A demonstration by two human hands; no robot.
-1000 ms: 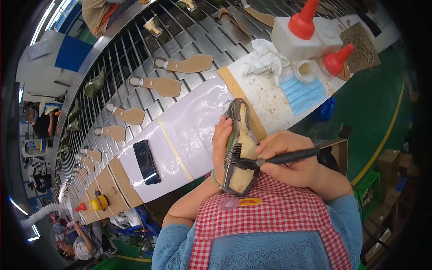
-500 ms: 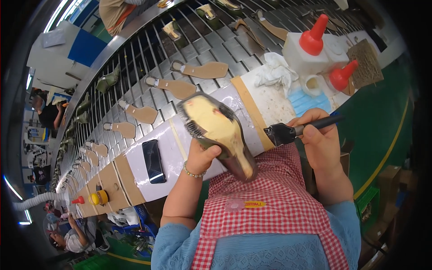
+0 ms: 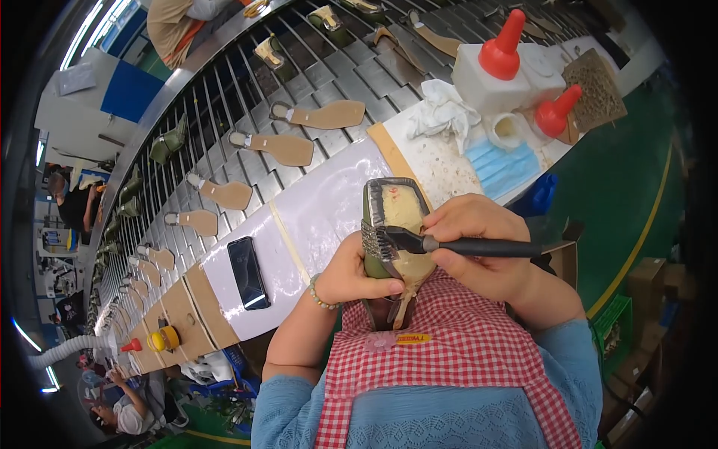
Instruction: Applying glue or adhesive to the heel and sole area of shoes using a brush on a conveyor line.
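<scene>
Gripped in my left hand (image 3: 350,274) is a green shoe upper on a last (image 3: 404,206), its underside facing up. The bottom shows a cream-yellow surface with a dark folded rim, and a beaded or studded band runs along its left side. My left thumb lies across the narrow part. My right hand (image 3: 486,224) closes round the black handle of a flat brush (image 3: 490,248). The brush's dark head lies over the left rim of the underside, by the studded band; whether the bristle tips touch it I cannot tell.
A slatted metal conveyor (image 3: 329,78) carries tan insoles (image 3: 284,150) and more lasted shoes. A phone (image 3: 248,273) lies on the bench. At the right stand white bottles with red nozzle caps (image 3: 502,56), a small open pot (image 3: 507,129), crumpled white cloth (image 3: 443,112) and a blue mask (image 3: 501,166).
The shoe has turned more upright and come lower and to the right. My right hand has brought the brush leftward from beside the shoe to over its underside.
</scene>
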